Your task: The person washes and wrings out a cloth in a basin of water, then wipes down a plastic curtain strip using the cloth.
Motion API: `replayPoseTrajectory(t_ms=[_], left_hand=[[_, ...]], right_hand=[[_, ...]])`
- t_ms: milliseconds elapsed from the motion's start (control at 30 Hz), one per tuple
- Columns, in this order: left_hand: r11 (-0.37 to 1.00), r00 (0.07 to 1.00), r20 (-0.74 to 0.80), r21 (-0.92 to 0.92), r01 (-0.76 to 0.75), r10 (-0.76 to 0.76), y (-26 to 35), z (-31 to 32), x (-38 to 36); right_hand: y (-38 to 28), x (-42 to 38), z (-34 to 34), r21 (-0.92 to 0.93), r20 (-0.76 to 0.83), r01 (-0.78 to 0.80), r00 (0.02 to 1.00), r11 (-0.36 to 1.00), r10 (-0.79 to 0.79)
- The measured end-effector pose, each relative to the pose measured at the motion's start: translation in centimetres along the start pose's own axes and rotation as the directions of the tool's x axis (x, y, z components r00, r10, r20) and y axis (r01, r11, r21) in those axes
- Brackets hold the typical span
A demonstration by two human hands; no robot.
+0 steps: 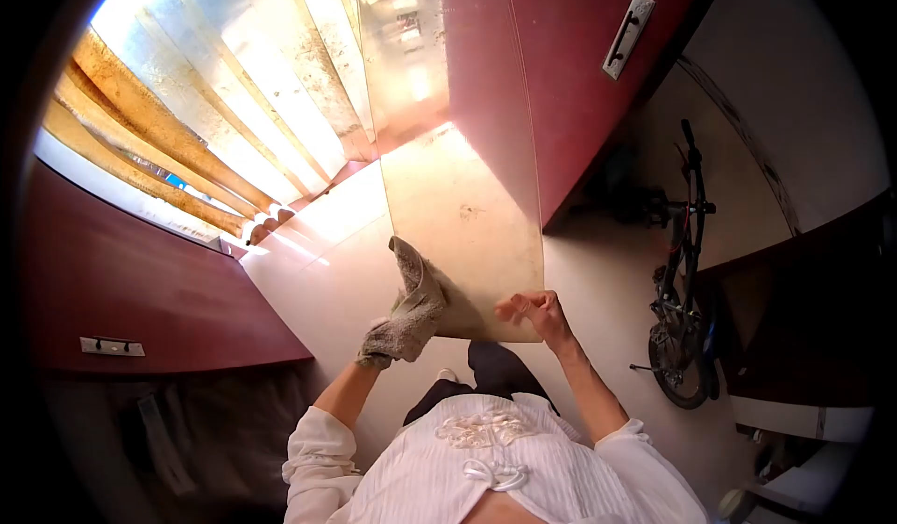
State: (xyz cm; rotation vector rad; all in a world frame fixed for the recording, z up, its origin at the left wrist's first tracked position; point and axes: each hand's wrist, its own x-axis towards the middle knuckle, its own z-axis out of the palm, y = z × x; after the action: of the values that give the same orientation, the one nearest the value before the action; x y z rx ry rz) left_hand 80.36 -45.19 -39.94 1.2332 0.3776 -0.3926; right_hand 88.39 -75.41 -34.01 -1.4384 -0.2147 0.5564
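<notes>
A long see-through pane [467, 211] runs away from my body, its near edge just in front of my waist; a small dark smudge shows near its middle. A grey-brown towelling cloth [420, 300] covers my left hand [397, 332] down to the wrist, one corner pointing up. It lies over the pane's left near side, and the fingers inside are hidden. At the near right corner, my bare right hand [534, 314] curls around the pane's edge, its fingers slightly blurred.
Red cupboard doors with handles stand at left [168, 281] and upper right [561, 57]. A bicycle [687, 281] leans on the right. Bright striped curtains [196, 141] hang at upper left. Pale floor [327, 244] lies beneath.
</notes>
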Motion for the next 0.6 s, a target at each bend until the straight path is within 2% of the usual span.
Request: replayPoseTrajectory(t_ms=[33, 67, 100, 133, 167, 467, 533, 600], left_hand=[[0.961, 0.996, 0.027, -0.261, 0.092, -0.088, -3.8, -1.4, -0.5], [0.951, 0.997, -0.001, -0.3, 0.078, -0.082, -5.8, -1.6, -0.7], [0.939, 0.997, -0.029, -0.338, 0.062, -0.076, -7.9, -1.8, -1.0], [0.976, 0.995, 0.026, 0.194, -0.1, 0.097, -6.1, -0.4, -2.1], [0.936, 0.989, 0.042, 0.321, -0.145, 0.139, -6.3, -0.1, -2.8], [0.969, 0.996, -0.053, 0.241, -0.057, 0.071, -13.0, -2.3, -8.7], [0.984, 0.992, -0.1, 0.169, -0.06, 0.078, -13.4, -3.3, -9.7], [0.993, 0.982, -0.158, 0.063, -0.098, 0.107, -12.7, -4.5, -10.6]], right_hand=[[0.4, -0.6, 0.9, 0.003, 0.05, -0.064, 0.997, 0.998, 0.063], [0.9, -1.5, 2.0, 0.005, 0.101, -0.134, 0.986, 0.991, 0.133], [1.8, -2.3, 3.2, 0.126, 0.151, -0.157, 0.979, 0.98, 0.138], [2.5, -2.9, 4.2, 0.117, 0.163, -0.164, 0.976, 0.979, 0.144], [3.0, -3.3, 4.9, 0.077, 0.131, -0.183, 0.976, 0.98, 0.172], [4.1, -4.9, 8.7, -0.027, 0.02, -0.131, 0.991, 0.991, 0.132], [3.2, -5.6, 9.2, -0.052, -0.027, -0.088, 0.996, 0.995, 0.087], [2.0, -6.1, 9.4, -0.065, -0.057, -0.123, 0.991, 0.99, 0.119]])
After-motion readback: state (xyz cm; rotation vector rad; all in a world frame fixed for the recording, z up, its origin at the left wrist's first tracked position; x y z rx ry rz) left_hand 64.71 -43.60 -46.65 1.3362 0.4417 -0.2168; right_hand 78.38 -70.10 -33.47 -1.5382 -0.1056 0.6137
